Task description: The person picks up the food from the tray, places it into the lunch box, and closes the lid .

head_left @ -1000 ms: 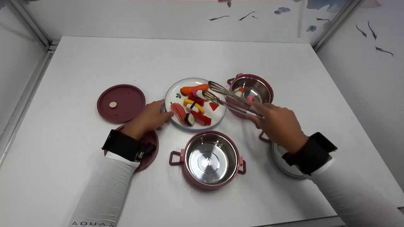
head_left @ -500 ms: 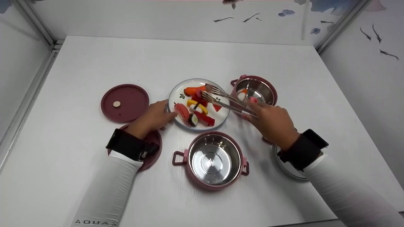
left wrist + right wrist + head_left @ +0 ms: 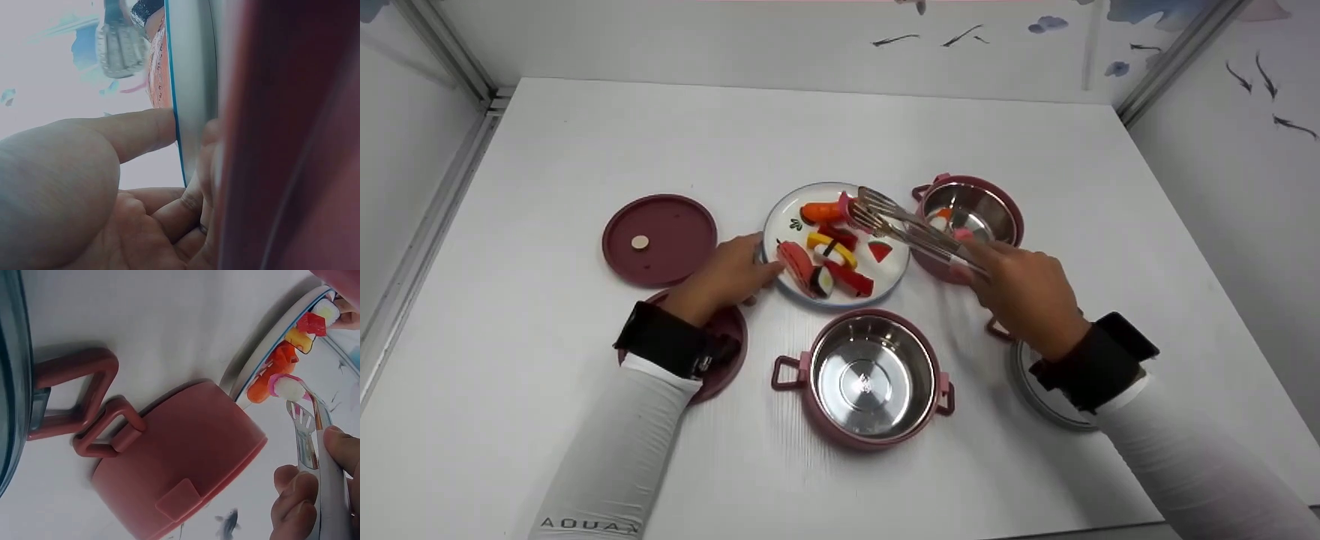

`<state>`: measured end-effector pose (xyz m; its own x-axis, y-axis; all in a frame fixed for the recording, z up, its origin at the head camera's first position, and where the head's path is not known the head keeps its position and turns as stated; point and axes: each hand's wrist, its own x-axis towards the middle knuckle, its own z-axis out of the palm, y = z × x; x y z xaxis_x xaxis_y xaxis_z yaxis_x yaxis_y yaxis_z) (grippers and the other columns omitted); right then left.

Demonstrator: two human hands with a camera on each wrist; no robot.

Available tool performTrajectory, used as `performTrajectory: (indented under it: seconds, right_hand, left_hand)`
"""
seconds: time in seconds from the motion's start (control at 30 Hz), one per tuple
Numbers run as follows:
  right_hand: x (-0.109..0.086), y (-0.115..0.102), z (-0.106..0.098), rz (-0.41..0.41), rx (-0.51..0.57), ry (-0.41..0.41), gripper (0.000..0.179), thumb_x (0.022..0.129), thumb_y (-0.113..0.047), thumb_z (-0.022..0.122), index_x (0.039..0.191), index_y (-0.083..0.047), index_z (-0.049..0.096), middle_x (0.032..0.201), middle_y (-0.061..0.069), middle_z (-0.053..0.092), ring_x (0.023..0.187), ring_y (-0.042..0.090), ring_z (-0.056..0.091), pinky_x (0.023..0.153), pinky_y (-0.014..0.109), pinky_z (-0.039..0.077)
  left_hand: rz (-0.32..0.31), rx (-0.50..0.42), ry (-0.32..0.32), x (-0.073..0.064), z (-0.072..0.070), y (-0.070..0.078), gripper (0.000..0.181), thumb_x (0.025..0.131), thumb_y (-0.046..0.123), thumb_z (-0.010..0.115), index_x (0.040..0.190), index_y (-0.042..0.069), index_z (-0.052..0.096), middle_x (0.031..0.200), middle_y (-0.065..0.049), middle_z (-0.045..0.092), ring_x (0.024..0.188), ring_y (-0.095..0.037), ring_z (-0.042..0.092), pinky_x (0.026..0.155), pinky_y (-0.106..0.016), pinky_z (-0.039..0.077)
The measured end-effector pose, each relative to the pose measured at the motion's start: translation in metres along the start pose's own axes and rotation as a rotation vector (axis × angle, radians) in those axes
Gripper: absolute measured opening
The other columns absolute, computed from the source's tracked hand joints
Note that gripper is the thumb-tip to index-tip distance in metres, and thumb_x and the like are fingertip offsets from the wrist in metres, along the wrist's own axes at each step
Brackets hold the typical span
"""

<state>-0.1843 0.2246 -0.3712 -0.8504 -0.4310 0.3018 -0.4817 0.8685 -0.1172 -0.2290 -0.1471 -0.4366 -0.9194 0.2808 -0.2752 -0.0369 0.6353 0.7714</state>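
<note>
My left hand [image 3: 727, 274] pinches the near-left rim of a white plate [image 3: 892, 270] with a blue edge, thumb over the rim and fingers underneath. Metal tongs [image 3: 930, 241] with slotted tips are gripped in my right hand [image 3: 1024, 296]. Their tips are at a pink-and-white toy food piece [image 3: 288, 388], at the plate's upper right. Also on the plate are a toy carrot [image 3: 820, 212], a yellow-topped sushi piece [image 3: 832, 251], a watermelon piece [image 3: 880, 250], red pieces and a salmon-coloured piece [image 3: 795, 259]. The tongs partly hide the pink-and-white piece in the head view.
An empty pink pot [image 3: 810, 424] with steel lining stands in front of the plate. Another pot [image 3: 1011, 206], right of the plate, contains a few toy pieces. Two dark red lids [image 3: 682, 225] lie left, one under my left forearm. A glass lid [image 3: 1027, 390] is beneath my right wrist.
The tong arms have drawn closer together at the pink-and-white piece, which has shifted up and right, uncovering more of the red piece below. My left hand keeps its hold on the plate.
</note>
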Motion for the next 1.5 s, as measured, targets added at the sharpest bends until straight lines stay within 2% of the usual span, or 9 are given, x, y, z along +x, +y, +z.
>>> performTrajectory:
  seconds: [0.1,0.2,0.37,0.5,0.6,0.73,0.9,1.2,1.5]
  right_hand:
    - [-0.007,0.007,-0.010,-0.006,-0.012,0.058,0.036,0.095,-0.027,0.070,0.127,-0.012,0.066,0.087,0.012,0.074,0.061,0.026,0.065,0.054,0.045,0.054]
    - [-0.017,0.019,-0.022,-0.005,-0.044,0.124,0.034,0.093,-0.025,0.073,0.123,-0.010,0.068,0.093,0.015,0.075,0.062,0.027,0.067,0.052,0.044,0.054]
    - [-0.039,0.044,-0.039,0.031,-0.111,0.205,0.034,0.089,-0.019,0.076,0.119,-0.005,0.067,0.091,0.021,0.074,0.057,0.032,0.064,0.044,0.046,0.047]
    - [-0.055,0.063,-0.040,0.075,-0.130,0.195,0.033,0.089,-0.018,0.075,0.116,0.000,0.067,0.091,0.024,0.073,0.058,0.037,0.064,0.041,0.048,0.044]
    - [-0.058,0.071,-0.038,0.095,-0.139,0.169,0.031,0.090,-0.020,0.075,0.114,-0.001,0.067,0.087,0.023,0.073,0.056,0.036,0.063,0.039,0.046,0.042]
    - [-0.058,0.074,-0.037,0.116,-0.150,0.158,0.031,0.091,-0.021,0.075,0.113,-0.002,0.066,0.081,0.022,0.071,0.054,0.036,0.061,0.038,0.046,0.041]
    - [-0.060,0.072,-0.036,0.137,-0.138,0.162,0.037,0.090,-0.023,0.075,0.118,0.000,0.067,0.089,0.026,0.072,0.060,0.040,0.065,0.042,0.051,0.045]
    - [-0.042,0.049,-0.032,0.112,-0.090,0.156,0.040,0.088,-0.023,0.077,0.120,-0.001,0.068,0.089,0.023,0.073,0.056,0.032,0.062,0.044,0.046,0.047]
    - [0.002,0.014,-0.017,0.046,-0.052,-0.023,0.041,0.093,-0.026,0.072,0.129,-0.009,0.064,0.093,0.014,0.073,0.062,0.029,0.063,0.051,0.046,0.050]
  left_hand:
    - [-0.001,0.011,-0.011,0.001,0.000,0.001,0.044,0.100,0.031,0.058,0.140,0.015,0.051,0.086,-0.008,0.065,0.054,-0.016,0.060,0.050,-0.027,0.050]
    - [-0.009,0.007,-0.017,0.001,-0.001,0.002,0.044,0.100,0.031,0.058,0.140,0.015,0.051,0.088,-0.009,0.066,0.054,-0.016,0.060,0.050,-0.027,0.050]
    - [-0.008,0.001,-0.007,0.001,-0.002,0.004,0.045,0.100,0.031,0.058,0.140,0.014,0.051,0.088,-0.009,0.066,0.056,-0.016,0.060,0.051,-0.027,0.052]
    - [-0.011,0.013,-0.019,0.000,-0.003,0.004,0.047,0.100,0.031,0.057,0.144,0.015,0.049,0.089,-0.010,0.066,0.056,-0.016,0.060,0.052,-0.028,0.052]
    - [-0.023,0.009,-0.018,-0.002,-0.004,0.001,0.049,0.100,0.032,0.057,0.145,0.015,0.047,0.090,-0.011,0.065,0.058,-0.017,0.060,0.053,-0.028,0.053]
    - [-0.024,0.014,-0.019,-0.002,-0.004,0.000,0.049,0.101,0.032,0.057,0.145,0.015,0.046,0.091,-0.011,0.064,0.060,-0.018,0.061,0.054,-0.028,0.053]
    - [-0.018,0.026,-0.020,0.000,-0.003,-0.001,0.048,0.101,0.032,0.057,0.144,0.015,0.048,0.088,-0.011,0.064,0.058,-0.017,0.061,0.054,-0.028,0.053]
    - [-0.004,0.013,-0.009,0.000,-0.003,0.002,0.045,0.100,0.030,0.058,0.142,0.015,0.049,0.085,-0.008,0.063,0.056,-0.016,0.060,0.052,-0.027,0.052]
    - [0.000,0.002,0.005,-0.003,-0.001,0.002,0.044,0.099,0.031,0.058,0.139,0.015,0.052,0.087,-0.009,0.065,0.057,-0.017,0.061,0.052,-0.028,0.052]
